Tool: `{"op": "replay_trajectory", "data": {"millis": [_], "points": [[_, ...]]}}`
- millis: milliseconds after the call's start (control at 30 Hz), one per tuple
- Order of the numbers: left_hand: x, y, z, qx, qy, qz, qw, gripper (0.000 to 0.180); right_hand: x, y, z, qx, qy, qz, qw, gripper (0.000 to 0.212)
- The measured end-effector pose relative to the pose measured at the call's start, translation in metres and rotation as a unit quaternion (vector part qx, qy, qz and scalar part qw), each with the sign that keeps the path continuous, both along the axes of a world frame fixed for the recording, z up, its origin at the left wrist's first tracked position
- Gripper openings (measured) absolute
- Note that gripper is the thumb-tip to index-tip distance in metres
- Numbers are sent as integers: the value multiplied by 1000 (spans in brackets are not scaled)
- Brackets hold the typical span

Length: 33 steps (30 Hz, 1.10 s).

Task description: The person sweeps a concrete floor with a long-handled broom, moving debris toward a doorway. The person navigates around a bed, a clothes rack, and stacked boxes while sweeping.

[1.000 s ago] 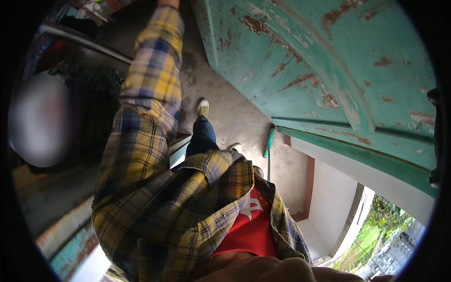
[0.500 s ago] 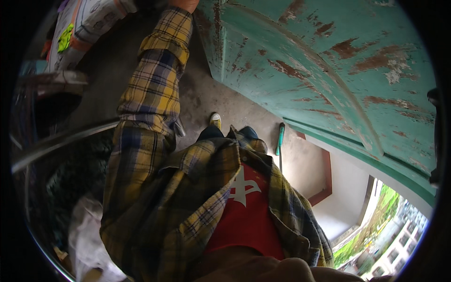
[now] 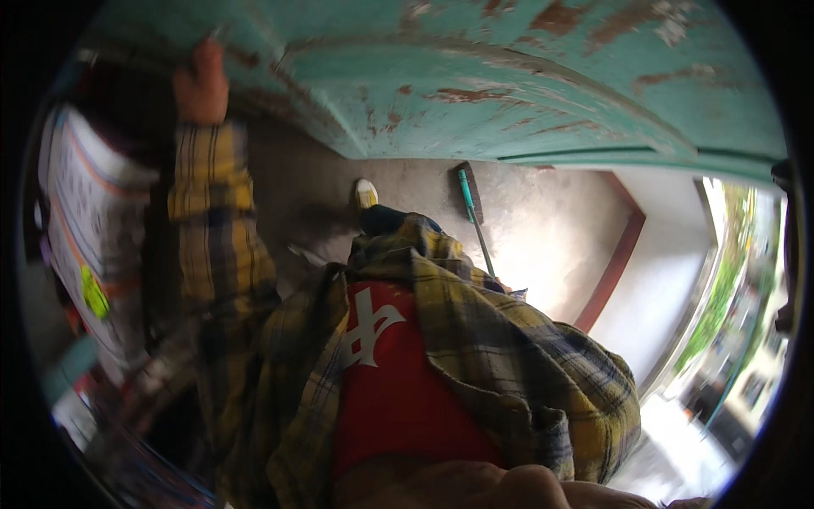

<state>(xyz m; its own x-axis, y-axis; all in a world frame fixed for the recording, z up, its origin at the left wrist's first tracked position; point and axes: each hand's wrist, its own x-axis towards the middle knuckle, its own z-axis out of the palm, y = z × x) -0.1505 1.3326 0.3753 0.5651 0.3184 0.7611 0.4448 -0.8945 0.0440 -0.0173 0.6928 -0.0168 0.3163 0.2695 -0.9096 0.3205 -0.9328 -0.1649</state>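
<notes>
My left hand (image 3: pixel 202 85) reaches forward at the far left, up against the worn green door (image 3: pixel 475 93). Its fingers look curled at the door and blur a little, with a small shiny spot just beyond them. On the floor side, a broom (image 3: pixel 465 193) with a green head and dark bristles slants under the door's lower edge. The broom's thin handle runs back toward the plaid right sleeve (image 3: pixel 543 390). Only a sliver of my right hand (image 3: pixel 507 289) shows where the handle meets the shirt front; the rest is hidden.
White printed sacks or cartons (image 3: pixel 93 220) with orange stripes and a yellow-green patch stand to the left. A red-brown strip (image 3: pixel 623 254) edges the concrete floor (image 3: pixel 543 220) along a white wall (image 3: pixel 670 280). Daylight, greenery and buildings show at the far right.
My left hand has come farther into view at the left, against the door. The door now spans more of the top. My view has turned; the broom appears farther forward and left.
</notes>
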Motion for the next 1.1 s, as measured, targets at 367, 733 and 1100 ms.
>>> {"op": "replay_trajectory", "data": {"millis": [367,733,1100], "points": [[29,33,8,-217,-23,-277,936,61,-88,15,93,-49,-37,-350,935,59],[6,82,6,-239,-20,-280,929,60,-119,67,-102,-134,-114,-522,835,37],[32,72,-20,-210,-189,-228,932,47,-424,281,-26,-65,-13,-578,814,75]]}}
